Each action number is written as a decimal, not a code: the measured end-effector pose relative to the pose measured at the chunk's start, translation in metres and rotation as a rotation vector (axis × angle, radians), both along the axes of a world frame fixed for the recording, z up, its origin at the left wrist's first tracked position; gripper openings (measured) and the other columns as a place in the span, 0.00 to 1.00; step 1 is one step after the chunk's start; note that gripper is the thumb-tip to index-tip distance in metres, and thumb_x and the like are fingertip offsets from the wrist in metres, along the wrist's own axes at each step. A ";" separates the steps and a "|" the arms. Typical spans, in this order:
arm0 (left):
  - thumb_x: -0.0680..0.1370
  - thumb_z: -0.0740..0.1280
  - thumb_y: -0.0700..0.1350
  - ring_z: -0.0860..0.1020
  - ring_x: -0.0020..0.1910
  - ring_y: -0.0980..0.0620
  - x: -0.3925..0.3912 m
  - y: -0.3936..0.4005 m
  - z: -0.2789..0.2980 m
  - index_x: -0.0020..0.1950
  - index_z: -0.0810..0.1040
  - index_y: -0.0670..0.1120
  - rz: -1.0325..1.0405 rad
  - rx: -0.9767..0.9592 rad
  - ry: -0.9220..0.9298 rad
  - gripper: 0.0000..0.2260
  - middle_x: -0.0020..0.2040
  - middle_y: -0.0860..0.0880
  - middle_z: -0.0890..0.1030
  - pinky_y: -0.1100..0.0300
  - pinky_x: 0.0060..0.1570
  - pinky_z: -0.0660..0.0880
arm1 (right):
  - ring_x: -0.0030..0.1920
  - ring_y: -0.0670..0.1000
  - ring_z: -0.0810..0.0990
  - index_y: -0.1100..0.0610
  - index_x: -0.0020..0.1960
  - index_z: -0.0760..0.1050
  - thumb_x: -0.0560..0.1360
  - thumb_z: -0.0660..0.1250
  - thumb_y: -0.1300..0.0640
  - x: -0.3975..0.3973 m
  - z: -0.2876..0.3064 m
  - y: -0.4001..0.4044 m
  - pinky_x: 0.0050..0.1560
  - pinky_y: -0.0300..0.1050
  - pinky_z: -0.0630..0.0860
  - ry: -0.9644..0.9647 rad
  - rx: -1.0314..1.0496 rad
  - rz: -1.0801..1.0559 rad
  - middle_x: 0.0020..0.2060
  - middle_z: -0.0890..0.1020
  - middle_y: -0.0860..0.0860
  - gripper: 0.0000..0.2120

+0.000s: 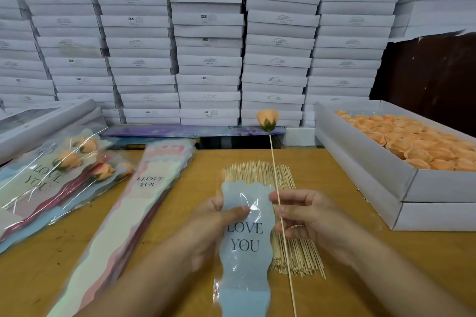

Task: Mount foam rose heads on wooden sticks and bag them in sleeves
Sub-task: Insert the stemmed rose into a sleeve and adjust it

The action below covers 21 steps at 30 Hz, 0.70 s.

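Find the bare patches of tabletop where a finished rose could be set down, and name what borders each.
Bare wood lies between the skewer pile and the white box of rose heads, and at the near left corner beside the sleeve stack. The far left is crowded with bagged roses.

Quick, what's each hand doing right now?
Left hand: pinches the blue sleeve.
Right hand: holds the stick with a rose head on top.

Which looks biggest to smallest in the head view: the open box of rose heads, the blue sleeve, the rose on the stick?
1. Open box
2. Blue sleeve, though it is nearer the camera
3. Rose
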<state>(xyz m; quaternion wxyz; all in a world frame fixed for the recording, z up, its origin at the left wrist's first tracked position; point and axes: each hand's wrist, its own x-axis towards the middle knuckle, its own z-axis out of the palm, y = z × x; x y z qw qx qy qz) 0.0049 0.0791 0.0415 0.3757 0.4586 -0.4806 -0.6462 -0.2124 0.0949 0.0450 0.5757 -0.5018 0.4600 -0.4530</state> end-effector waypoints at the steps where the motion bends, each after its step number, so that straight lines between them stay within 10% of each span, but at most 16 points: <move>1: 0.77 0.71 0.38 0.86 0.46 0.40 0.000 0.000 0.000 0.54 0.82 0.38 0.007 0.002 0.000 0.07 0.49 0.36 0.85 0.50 0.44 0.82 | 0.41 0.55 0.86 0.56 0.53 0.84 0.73 0.73 0.65 0.000 -0.001 0.000 0.35 0.41 0.81 -0.002 0.001 -0.004 0.46 0.87 0.56 0.10; 16: 0.67 0.76 0.34 0.86 0.41 0.39 -0.002 0.002 0.002 0.40 0.87 0.42 0.017 0.107 0.068 0.05 0.48 0.34 0.85 0.48 0.37 0.83 | 0.37 0.52 0.85 0.56 0.58 0.82 0.72 0.73 0.65 -0.009 0.002 -0.006 0.33 0.40 0.80 -0.004 0.034 -0.076 0.47 0.87 0.56 0.15; 21: 0.74 0.73 0.35 0.85 0.45 0.39 -0.001 0.003 0.002 0.57 0.81 0.37 0.037 0.119 0.063 0.13 0.50 0.35 0.85 0.47 0.43 0.83 | 0.38 0.51 0.86 0.55 0.58 0.82 0.74 0.72 0.66 -0.009 0.000 -0.007 0.34 0.40 0.80 0.014 0.051 -0.074 0.47 0.87 0.56 0.15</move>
